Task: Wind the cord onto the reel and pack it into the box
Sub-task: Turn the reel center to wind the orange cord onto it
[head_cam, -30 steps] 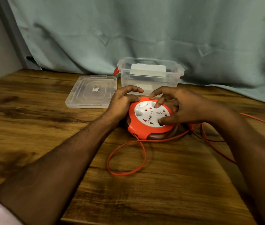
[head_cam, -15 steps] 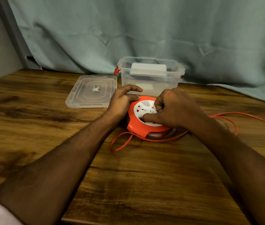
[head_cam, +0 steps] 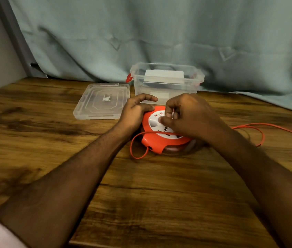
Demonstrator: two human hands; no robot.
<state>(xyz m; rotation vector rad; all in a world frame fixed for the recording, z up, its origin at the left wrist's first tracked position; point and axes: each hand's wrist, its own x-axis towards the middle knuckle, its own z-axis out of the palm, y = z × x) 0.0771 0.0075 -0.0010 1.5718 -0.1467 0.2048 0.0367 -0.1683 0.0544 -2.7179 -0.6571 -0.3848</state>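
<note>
An orange cord reel (head_cam: 156, 142) with a white socket face lies flat on the wooden table (head_cam: 141, 194), just in front of the clear plastic box (head_cam: 166, 86). My left hand (head_cam: 136, 111) grips the reel's left rim, index finger stretched out. My right hand (head_cam: 186, 115) sits on the white face with curled fingers that pinch its winding part. The orange cord (head_cam: 249, 127) trails off to the right, and a small loop of it lies at the reel's front left.
The box's clear lid (head_cam: 102, 101) lies flat to the left of the box. The box has orange latches and stands open, a white object inside. A grey-green curtain (head_cam: 159, 33) hangs behind the table. A wall stands at the left.
My right hand has turned round on the reel's face. The big cord loop in front has shrunk to a small loop at the reel's left, and slack on the right has drawn in.
</note>
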